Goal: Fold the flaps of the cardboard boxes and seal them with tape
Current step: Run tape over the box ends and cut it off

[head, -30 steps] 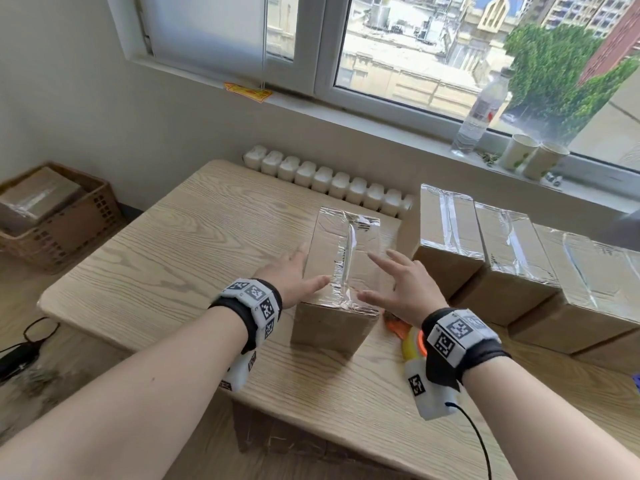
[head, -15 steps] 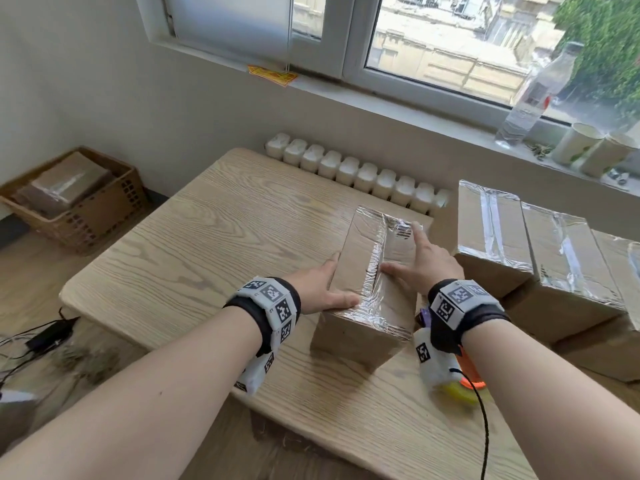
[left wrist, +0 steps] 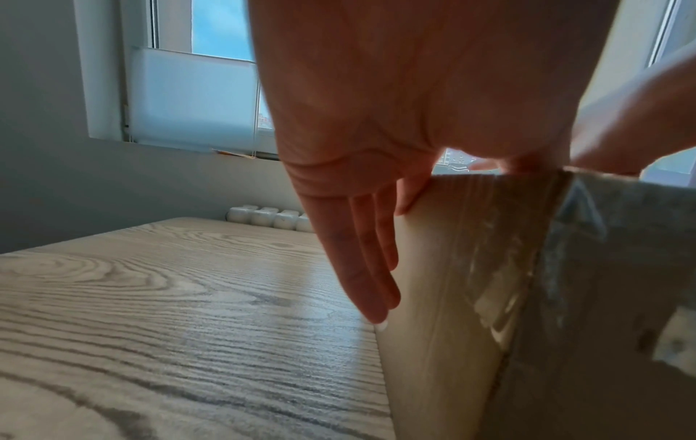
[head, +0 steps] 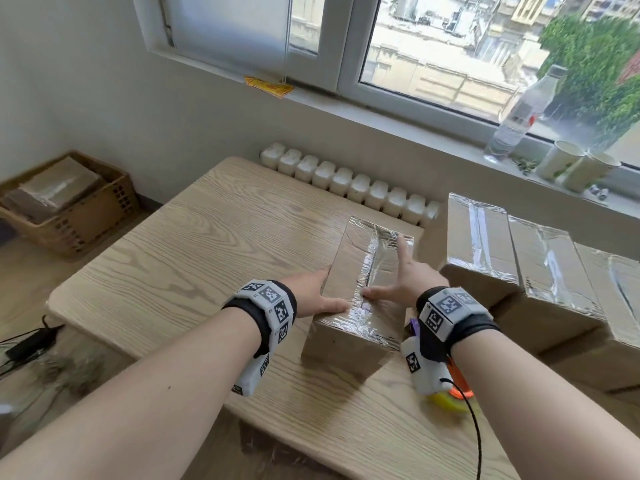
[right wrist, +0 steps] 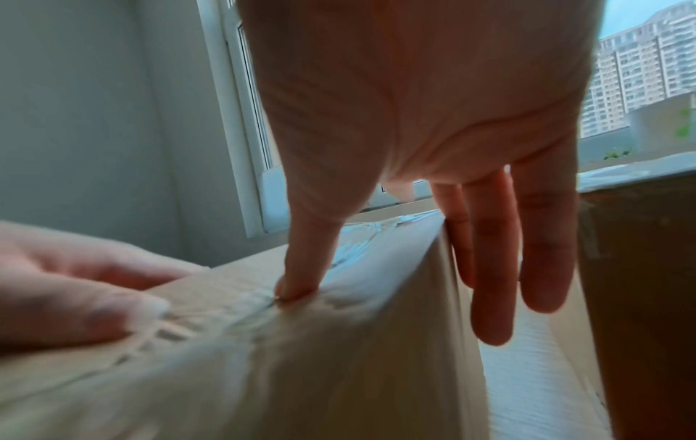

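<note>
**Both hands flat on the taped box**

Standing on the wooden table (head: 180,271), the cardboard box (head: 346,337) is closed, with clear tape (head: 365,271) running along its top seam and wrinkled over its near end. Beside the box's left wall, the left hand (head: 313,296) lies with straight fingers (left wrist: 361,268) flat against the cardboard, while its thumb rests on the top near the seam; nothing is curled or pinched. On the box's other side, the right hand (head: 408,284) spreads open over the top: its thumb (right wrist: 301,268) presses on the tape at the seam, its forefinger points along the top towards the far end, and the other fingers (right wrist: 493,268) hang straight down the box's right wall.

Just right of the box stands a row of three taped boxes (head: 543,268), close to it. A yellow and orange tape dispenser (head: 452,398) lies on the table under the right wrist, near the box's right near corner. Beyond the box's far end, a row of white bottles (head: 349,183) lines the table's edge. Far left of the box, a brown crate (head: 69,209) sits on the floor.
</note>
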Available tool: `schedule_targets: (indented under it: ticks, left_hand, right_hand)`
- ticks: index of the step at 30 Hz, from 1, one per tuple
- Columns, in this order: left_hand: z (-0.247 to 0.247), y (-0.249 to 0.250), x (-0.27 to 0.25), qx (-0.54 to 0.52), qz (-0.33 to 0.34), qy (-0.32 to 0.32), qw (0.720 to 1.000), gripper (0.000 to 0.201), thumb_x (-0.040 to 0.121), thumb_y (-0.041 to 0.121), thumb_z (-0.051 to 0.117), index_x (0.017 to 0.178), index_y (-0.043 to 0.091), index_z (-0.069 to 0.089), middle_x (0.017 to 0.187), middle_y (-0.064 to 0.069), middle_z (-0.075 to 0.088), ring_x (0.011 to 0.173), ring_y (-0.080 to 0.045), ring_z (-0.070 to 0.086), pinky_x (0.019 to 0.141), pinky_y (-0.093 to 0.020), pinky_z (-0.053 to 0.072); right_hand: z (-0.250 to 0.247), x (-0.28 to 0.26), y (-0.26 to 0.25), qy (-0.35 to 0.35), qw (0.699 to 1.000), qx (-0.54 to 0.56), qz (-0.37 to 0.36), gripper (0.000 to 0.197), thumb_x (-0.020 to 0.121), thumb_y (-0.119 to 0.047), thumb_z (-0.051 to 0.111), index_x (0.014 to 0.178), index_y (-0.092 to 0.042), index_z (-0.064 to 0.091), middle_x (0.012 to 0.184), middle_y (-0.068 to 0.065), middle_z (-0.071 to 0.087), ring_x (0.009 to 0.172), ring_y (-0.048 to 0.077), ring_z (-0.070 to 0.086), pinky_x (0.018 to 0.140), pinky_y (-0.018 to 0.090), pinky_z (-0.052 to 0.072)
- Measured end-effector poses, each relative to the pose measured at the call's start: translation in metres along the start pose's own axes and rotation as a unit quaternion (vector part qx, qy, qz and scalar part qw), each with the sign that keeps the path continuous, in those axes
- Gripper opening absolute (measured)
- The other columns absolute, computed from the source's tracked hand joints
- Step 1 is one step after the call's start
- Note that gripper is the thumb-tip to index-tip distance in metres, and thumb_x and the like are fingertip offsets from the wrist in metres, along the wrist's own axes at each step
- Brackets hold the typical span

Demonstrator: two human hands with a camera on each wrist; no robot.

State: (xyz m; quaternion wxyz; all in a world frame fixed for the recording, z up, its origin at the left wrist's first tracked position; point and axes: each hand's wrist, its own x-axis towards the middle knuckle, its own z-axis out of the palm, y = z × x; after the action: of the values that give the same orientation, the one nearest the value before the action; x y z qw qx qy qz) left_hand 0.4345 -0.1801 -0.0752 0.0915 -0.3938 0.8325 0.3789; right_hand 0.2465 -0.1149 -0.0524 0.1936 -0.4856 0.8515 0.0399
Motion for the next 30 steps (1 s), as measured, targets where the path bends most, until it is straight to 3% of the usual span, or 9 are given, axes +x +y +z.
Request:
schedule_targets:
  ticks: [4,6,8,11,13,15,19,27,30]
  left_hand:
    - [0.004,0.002,0.002,-0.016,-0.023,0.009,1.000,0.077,0.087,0.064,0.046,0.149,0.028,0.019,0.140,0.000,0.048,0.115,-0.022,0.055,0.078,-0.030,0.046]
    - [0.006,0.003,0.002,-0.035,-0.028,0.020,0.999,0.068,0.091,0.062,0.040,0.148,0.028,0.022,0.138,-0.002,0.050,0.114,-0.024,0.056,0.081,-0.031,0.046]
    - [0.009,0.005,0.002,-0.069,-0.032,0.024,0.997,0.061,0.094,0.058,0.036,0.146,0.028,0.025,0.137,-0.003,0.051,0.116,-0.025,0.056,0.089,-0.033,0.047]
    - [0.007,0.016,0.001,-0.143,-0.023,0.036,0.989,0.054,0.096,0.051,0.038,0.143,0.025,0.031,0.131,-0.005,0.055,0.111,-0.028,0.058,0.086,-0.034,0.050]
    - [0.000,0.027,0.002,-0.184,0.004,0.050,0.982,0.049,0.098,0.042,0.042,0.141,0.021,0.033,0.128,-0.007,0.055,0.107,-0.024,0.057,0.079,-0.030,0.047]
    - [-0.010,0.036,0.007,-0.202,0.023,0.080,0.976,0.046,0.096,0.039,0.047,0.138,0.024,0.036,0.126,-0.004,0.057,0.102,-0.020,0.057,0.080,-0.031,0.049]
    - [-0.029,0.053,0.029,-0.230,0.047,0.139,0.962,0.057,0.090,0.039,0.058,0.141,0.028,0.035,0.129,0.002,0.057,0.113,-0.020,0.056,0.099,-0.035,0.043]
    - [-0.046,0.080,0.091,-0.233,0.040,0.184,0.954,0.061,0.087,0.031,0.062,0.140,0.026,0.034,0.128,0.001,0.057,0.114,-0.020,0.055,0.103,-0.039,0.041]
    - [-0.044,0.083,0.116,-0.220,0.010,0.181,0.959,0.070,0.087,0.030,0.062,0.148,0.022,0.026,0.138,0.000,0.050,0.124,-0.022,0.049,0.107,-0.037,0.037]
  right_hand:
    - [0.004,-0.020,0.009,-0.036,0.997,0.072,0.000,0.129,0.067,-0.062,0.073,0.148,-0.022,-0.020,0.121,0.013,0.062,0.075,0.018,0.060,0.072,0.029,0.054]
    - [0.002,-0.029,0.013,-0.015,0.994,0.108,0.021,0.104,0.079,-0.056,0.066,0.151,-0.013,0.004,0.113,0.010,0.063,0.075,0.015,0.063,0.072,0.031,0.057]
    - [0.002,-0.036,0.015,-0.022,0.988,0.151,0.034,0.067,0.088,-0.047,0.060,0.137,-0.006,0.039,0.099,0.004,0.062,0.071,0.013,0.064,0.070,0.034,0.060]
    - [0.000,-0.041,0.018,-0.021,0.974,0.225,0.031,0.042,0.085,-0.035,0.066,0.117,-0.010,0.059,0.100,0.004,0.067,0.079,0.014,0.066,0.073,0.034,0.060]
    - [-0.010,-0.044,0.018,0.020,0.969,0.244,0.017,0.042,0.079,-0.032,0.071,0.116,-0.015,0.060,0.109,0.003,0.067,0.093,0.018,0.065,0.085,0.037,0.055]
    - [-0.024,-0.047,0.017,0.043,0.972,0.232,0.003,0.059,0.076,-0.030,0.073,0.130,-0.018,0.052,0.125,0.002,0.060,0.110,0.020,0.058,0.098,0.034,0.046]
    - [-0.049,-0.045,0.020,0.060,0.967,0.249,-0.007,0.089,0.076,-0.018,0.075,0.149,-0.013,0.025,0.147,0.005,0.040,0.131,0.021,0.041,0.108,0.030,0.034]
    - [-0.073,0.004,0.041,0.079,0.959,0.271,-0.019,0.084,0.077,-0.007,0.072,0.148,-0.020,0.030,0.150,0.001,0.037,0.132,0.017,0.039,0.100,0.022,0.034]
    - [-0.074,0.029,0.054,0.062,0.958,0.278,-0.023,0.080,0.079,0.001,0.067,0.147,-0.022,0.032,0.148,-0.001,0.039,0.108,0.011,0.048,0.081,0.017,0.036]
